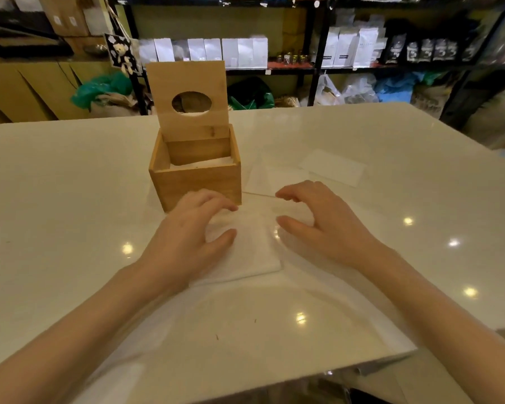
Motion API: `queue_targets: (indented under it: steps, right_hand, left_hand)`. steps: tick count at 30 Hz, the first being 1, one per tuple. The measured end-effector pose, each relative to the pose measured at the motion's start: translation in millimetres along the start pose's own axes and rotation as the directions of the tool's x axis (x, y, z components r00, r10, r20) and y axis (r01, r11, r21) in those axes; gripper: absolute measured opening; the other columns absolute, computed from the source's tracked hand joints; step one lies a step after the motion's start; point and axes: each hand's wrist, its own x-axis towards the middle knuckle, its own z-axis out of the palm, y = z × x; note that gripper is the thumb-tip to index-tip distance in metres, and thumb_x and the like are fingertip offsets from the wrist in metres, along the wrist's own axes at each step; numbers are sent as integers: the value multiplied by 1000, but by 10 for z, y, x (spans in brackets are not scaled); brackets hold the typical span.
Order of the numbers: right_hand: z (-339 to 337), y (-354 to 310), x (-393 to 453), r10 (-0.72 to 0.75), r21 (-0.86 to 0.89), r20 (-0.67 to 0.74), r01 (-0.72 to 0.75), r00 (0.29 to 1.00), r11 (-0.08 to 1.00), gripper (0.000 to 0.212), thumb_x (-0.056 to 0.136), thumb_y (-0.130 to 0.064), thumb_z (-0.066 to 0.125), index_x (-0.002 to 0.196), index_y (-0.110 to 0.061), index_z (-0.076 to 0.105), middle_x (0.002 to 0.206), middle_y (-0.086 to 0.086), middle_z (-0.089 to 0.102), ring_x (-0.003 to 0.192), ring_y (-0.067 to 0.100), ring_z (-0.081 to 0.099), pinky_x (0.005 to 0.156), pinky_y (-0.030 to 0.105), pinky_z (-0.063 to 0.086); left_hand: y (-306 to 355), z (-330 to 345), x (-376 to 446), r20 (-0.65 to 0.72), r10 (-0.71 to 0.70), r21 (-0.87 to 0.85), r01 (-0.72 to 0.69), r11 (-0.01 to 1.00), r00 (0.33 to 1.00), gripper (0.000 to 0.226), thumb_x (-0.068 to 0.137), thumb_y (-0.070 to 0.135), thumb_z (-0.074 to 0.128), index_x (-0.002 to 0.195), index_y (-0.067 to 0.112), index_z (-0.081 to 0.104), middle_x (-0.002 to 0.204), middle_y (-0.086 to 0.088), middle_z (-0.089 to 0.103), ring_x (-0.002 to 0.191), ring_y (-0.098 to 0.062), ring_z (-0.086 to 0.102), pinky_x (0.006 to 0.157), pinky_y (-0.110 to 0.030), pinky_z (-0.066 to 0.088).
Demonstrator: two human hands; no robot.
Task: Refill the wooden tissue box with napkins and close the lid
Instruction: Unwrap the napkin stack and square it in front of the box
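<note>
While both hands hover at the napkin stack [245, 246], no grasp is made yet. Left hand [187, 237]: fingers curled, palm down, resting on the stack's left part, thumb on its top face; nothing pinched. Right hand [324, 225]: fingers curled and spread, just beside the stack's right edge; whether it touches the paper cannot be told.

Handling (est.): stack is light, soft, compressible; sheets slip over one another and fan if lifted by one edge. Recommend grip w/ both hands on opposite edges, thumbs on top, fingers under, light squeeze to keep sheets aligned. Low risk of damage, but creases and tears easily.

Appearance: white, square, folded sheets, flat on the glossy white table [70, 199], between the two hands.

Wooden tissue box [196, 182]: directly beyond left-hand fingertips, near-touching; light wood, open, w/ some white paper low inside. Lid [187, 94]: upright at the box's rear, oval dispensing hole, not yet closed. Loose napkins [333, 167] lie flat beyond the right hand, apart from it.
</note>
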Motion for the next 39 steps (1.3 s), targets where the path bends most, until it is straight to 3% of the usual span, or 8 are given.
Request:
queue_targets:
  steps: [6,10,15,18,24,29,33,39]
  right_hand:
    - [-386,479,-276,276,209,-224,-230,935,950,35,90,-25,52,124,-32,49,106,-5,66,93,19,62,82,21,42]
    - [-392,730,-490,417,137,-224,-396,881,908,37,92,-22,47,128,-31,47,114,-1,62,103,18,54,85,25,36]
    - [-349,829,-504,435,-115,-238,-470,868,875,36,93,-27,46,126,-16,53,133,4,55,126,23,41,103,34,30]
    - [-311,863,-499,403,-264,-196,-444,894,856,35,91,-31,46,120,-16,58,130,4,56,124,26,43,100,38,32]
    - [-281,828,-498,342,-270,-251,-405,905,874,33,84,-30,44,101,-15,68,108,3,67,108,26,53,88,37,38]
    - [-265,773,-491,325,-167,-285,-380,902,910,12,83,-17,53,89,-13,62,93,2,66,95,23,52,80,33,38]
    - [-289,720,-485,387,40,-301,-394,871,918,7,81,-11,55,84,-17,59,84,-2,62,87,21,54,79,36,43]
    - [-411,599,-391,481,396,-374,-333,793,856,7,84,-12,57,83,-17,62,81,-6,65,77,15,57,64,18,41]
  left_hand:
    - [402,247,548,120,228,-44,-224,974,966,37,90,33,46,126,25,49,131,6,51,125,-9,37,98,-20,27]
    - [570,600,926,190,293,-34,-292,956,937,37,94,28,40,130,20,47,138,2,48,130,-16,33,105,-29,26]
    - [574,964,1129,253,302,96,-334,938,919,63,84,46,18,130,15,47,141,-4,47,134,-24,31,108,-39,29]
    - [524,1046,1153,230,286,130,-321,938,930,74,75,52,14,127,13,51,138,-7,49,134,-27,34,105,-44,34]
    - [503,1064,1127,199,253,62,-270,961,947,66,76,53,24,112,12,61,127,-7,60,130,-28,39,103,-44,35]
    - [481,1041,1131,138,231,-100,-218,971,963,49,72,49,39,98,13,60,112,-4,63,125,-25,41,98,-40,37]
    - [502,991,1136,61,244,-185,-229,956,968,21,77,24,58,90,8,62,101,-8,67,111,-27,52,90,-36,39]
    - [620,742,1104,-31,164,-334,-165,928,986,5,85,14,58,86,14,63,80,7,61,72,-2,54,64,-7,39]
